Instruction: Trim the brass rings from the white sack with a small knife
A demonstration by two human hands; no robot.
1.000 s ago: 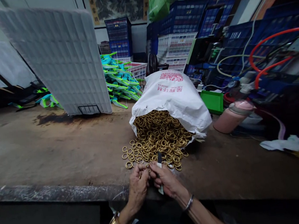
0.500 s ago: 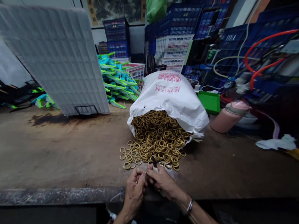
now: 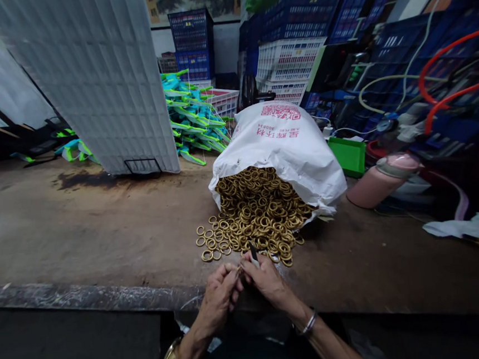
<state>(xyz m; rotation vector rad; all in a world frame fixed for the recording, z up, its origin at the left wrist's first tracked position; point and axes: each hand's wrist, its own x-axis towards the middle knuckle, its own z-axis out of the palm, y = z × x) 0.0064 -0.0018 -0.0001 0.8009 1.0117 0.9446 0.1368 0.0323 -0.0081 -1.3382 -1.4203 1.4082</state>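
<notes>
My left hand [image 3: 222,291] is closed in a pinch at the front of the table. Between its fingertips and those of my right hand shows a sliver of a gold-coloured ring [image 3: 239,270], mostly hidden. My right hand [image 3: 269,282] is wrapped round a small knife [image 3: 253,252], its dark blade pointing up and away and its pale handle partly covered. Just beyond both hands lies a spread of gold-coloured rings [image 3: 264,222]. They spill from the mouth of a white woven sack [image 3: 284,142] with red print, lying on its side.
A tall pale padded panel [image 3: 135,88] stands at the left on the brown table [image 3: 101,230]. Behind it are piled blue and green pieces [image 3: 196,116]. To the right sit a green tray [image 3: 349,156], a pink bottle [image 3: 382,181] and red hoses [image 3: 438,100]. Stacked crates [image 3: 290,60] rise behind.
The view has shifted slightly, so the table and sack appear a little higher and farther right. Both hands stay together, with the knife still in my right hand.
</notes>
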